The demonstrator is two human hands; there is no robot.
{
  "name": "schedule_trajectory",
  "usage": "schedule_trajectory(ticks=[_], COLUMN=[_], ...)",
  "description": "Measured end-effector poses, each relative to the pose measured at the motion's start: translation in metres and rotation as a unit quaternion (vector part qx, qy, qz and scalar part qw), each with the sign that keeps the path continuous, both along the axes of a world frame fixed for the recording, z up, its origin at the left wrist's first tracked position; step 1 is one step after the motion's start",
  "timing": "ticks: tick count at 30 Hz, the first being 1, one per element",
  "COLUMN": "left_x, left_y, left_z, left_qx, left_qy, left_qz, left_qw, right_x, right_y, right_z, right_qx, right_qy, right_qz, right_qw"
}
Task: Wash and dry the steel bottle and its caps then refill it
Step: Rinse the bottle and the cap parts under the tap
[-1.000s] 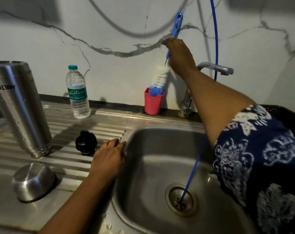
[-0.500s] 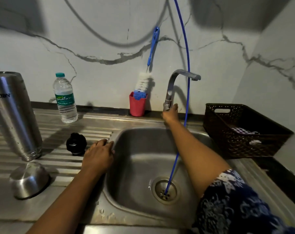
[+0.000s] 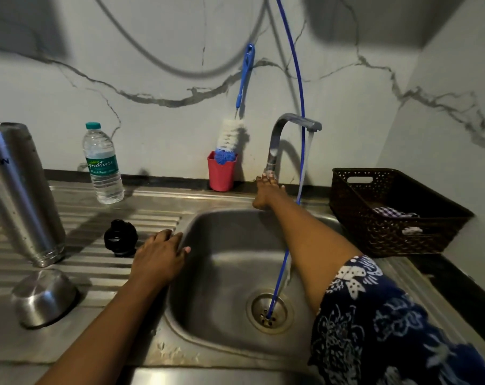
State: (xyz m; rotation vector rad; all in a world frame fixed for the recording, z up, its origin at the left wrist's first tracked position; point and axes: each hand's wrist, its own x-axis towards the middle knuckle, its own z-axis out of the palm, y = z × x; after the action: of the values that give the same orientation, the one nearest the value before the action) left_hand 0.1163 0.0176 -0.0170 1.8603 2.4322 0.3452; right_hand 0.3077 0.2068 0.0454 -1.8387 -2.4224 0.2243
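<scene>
Right hand (image 3: 267,190) had come down off the brush handle a second earlier and was at the tap (image 3: 280,129) base; water (image 3: 310,143) was running from the spout, which it wasn't half a second before. Its fingertips were up against the tap stem, arm stretched across the sink (image 3: 230,245). Couldn't tell if it was gripping or just touching. Left hand (image 3: 159,255) hadn't shifted: palm down on the sink's left rim, fingers loosely spread and draped over the edge, holding nothing. Bottle (image 3: 19,195) stood on the drainboard (image 3: 96,262) at far left, threaded end down, droplets on its side. Steel cap (image 3: 42,297) sat dome-up in front of it, near the counter edge. Black cap (image 3: 121,238) sat on the ribs between the bottle and the left hand, just beside the fingers, not touching. Plastic bottle (image 3: 103,168) with a green cap stood upright at the back of the drainboard. Brush (image 3: 231,134) stood head-down in a red cup (image 3: 221,173) left of the tap, its blue handle leaning on the wall. Blue hose (image 3: 301,107) dropped past the spout and ended in the drain (image 3: 269,311). Dark basket (image 3: 388,226) sat right of the sink with a checked cloth (image 3: 394,212) inside.
</scene>
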Motion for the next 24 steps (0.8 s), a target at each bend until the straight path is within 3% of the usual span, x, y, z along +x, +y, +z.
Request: schedule_trajectory(ticks=[4,8,12,17,20,24], left_x=[0.01,0.013,-0.016,-0.099,-0.143,-0.174], left_y=[-0.009,-0.033,-0.081,-0.151,-0.163,-0.144], left_z=[0.017,0.046,0.084,0.109,0.097,0.07], left_qx=[0.035,0.129,0.249,0.388,0.372,0.245], left_qy=[-0.041,-0.115,-0.201,-0.182,-0.21,-0.341], left_qz=[-0.023,-0.025,0.011,0.139,0.193,0.188], left_qw=[0.998,0.985,0.947,0.893,0.883,0.888], right_x=[-0.003,-0.026,-0.078,-0.169,-0.214,-0.25], right_y=[-0.049,-0.094,-0.134,-0.182,-0.204,-0.218], right_z=[0.006,0.028,0.076,0.111,0.123,0.135], right_qx=[0.062,0.088,0.053,0.042,-0.007,-0.061], right_qy=[0.102,0.192,0.304,0.342,0.388,0.388], right_qz=[0.024,0.074,0.123,0.231,0.268,0.287], right_qw=[0.993,0.975,0.943,0.91,0.882,0.874])
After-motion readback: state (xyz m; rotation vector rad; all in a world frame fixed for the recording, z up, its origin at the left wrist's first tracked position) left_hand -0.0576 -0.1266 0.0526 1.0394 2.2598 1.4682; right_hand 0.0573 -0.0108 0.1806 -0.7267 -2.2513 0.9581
